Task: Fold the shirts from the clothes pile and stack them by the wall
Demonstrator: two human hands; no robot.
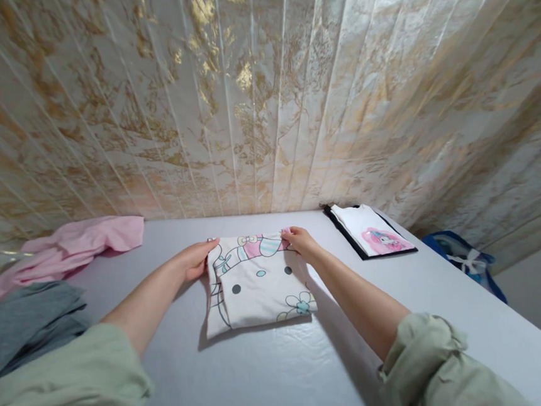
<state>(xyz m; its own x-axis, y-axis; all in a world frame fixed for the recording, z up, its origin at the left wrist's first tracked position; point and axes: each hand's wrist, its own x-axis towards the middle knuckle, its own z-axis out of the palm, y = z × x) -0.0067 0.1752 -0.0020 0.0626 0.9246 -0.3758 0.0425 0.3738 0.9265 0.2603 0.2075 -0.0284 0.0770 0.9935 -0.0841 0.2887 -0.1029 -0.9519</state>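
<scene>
A white garment (260, 302) with a cartoon print of dots, a flower and a bow is folded into a rough rectangle in the middle of the table. My left hand (196, 260) pinches its far left corner, thumb on top. At the far right corner, my right hand (301, 241) grips the fabric between thumb and fingers. The near edge of the garment casts a shadow on the table surface, and its exact contact there is hard to tell. Fingers under the cloth are hidden.
On the white table (248, 382), a pink cloth (107, 235) and grey clothing (29, 316) lie at the left. A folded white shirt (360, 220) rests on a black folded item (367, 257) at the far right. A blue bag (469, 261) stands beyond the right edge; a patterned curtain (225, 118) hangs behind.
</scene>
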